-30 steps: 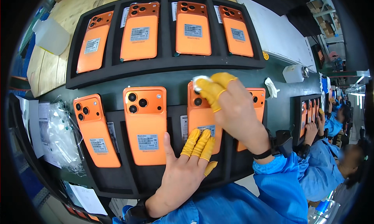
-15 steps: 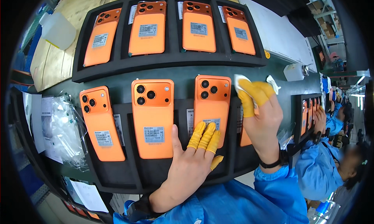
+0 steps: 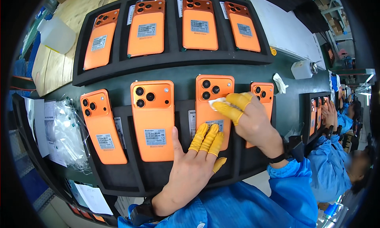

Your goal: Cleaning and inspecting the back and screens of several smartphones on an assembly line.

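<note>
Phone [image 3: 203, 110] under fingertips [image 3: 202, 128] of left hand [image 3: 188, 172]

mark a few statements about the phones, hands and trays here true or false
1. The right hand holds a white wipe. True.
2. The left hand rests on the white bottle. False: its yellow-covered fingers lie on the third phone from the left on the near tray.
3. The far tray holds four orange phones. True.
4. Phones on the near tray lie camera side down. False: their lenses face up.
5. A crumpled white tissue lies on the green table. True.
</note>
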`<action>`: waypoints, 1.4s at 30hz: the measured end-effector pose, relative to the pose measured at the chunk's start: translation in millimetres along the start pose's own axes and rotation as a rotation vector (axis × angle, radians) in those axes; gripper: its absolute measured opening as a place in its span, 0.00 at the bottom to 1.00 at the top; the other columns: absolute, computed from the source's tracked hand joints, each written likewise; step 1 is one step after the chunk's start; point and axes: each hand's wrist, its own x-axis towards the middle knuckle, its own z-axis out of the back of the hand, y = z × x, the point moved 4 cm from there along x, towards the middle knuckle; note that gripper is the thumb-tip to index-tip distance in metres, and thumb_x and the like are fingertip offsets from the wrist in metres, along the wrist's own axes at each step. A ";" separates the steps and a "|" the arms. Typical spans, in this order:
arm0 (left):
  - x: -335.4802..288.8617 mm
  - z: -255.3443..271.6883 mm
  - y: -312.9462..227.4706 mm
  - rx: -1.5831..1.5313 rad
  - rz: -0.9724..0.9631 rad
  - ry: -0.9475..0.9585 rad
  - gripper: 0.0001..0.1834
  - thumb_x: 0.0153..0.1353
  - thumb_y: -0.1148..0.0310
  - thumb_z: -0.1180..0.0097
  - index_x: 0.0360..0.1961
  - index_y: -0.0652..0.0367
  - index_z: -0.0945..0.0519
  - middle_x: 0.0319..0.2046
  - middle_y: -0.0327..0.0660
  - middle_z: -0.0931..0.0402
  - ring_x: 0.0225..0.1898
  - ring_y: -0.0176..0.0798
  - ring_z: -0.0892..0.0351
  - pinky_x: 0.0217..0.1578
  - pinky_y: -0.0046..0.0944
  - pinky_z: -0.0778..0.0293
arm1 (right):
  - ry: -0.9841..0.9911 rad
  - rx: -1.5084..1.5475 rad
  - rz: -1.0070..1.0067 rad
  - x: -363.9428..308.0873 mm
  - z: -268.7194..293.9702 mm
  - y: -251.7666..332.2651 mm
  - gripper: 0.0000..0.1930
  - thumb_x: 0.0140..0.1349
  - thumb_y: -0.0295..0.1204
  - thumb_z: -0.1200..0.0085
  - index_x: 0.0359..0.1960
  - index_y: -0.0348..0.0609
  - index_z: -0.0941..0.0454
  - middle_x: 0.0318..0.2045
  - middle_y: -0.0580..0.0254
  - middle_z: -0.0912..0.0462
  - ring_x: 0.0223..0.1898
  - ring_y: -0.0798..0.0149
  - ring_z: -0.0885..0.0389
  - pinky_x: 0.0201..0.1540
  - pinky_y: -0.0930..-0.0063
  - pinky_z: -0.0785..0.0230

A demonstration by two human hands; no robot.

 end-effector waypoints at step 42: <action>-22.9 51.9 6.4 0.125 -0.093 -0.323 0.18 0.48 0.80 0.43 0.43 0.59 0.19 0.44 0.42 0.20 0.57 0.50 0.29 0.64 0.71 0.62 | -0.102 -0.346 -0.337 -76.5 37.3 -6.0 0.10 0.52 0.27 0.46 0.36 0.54 0.18 0.31 0.69 0.22 0.35 0.64 0.27 0.36 0.68 0.43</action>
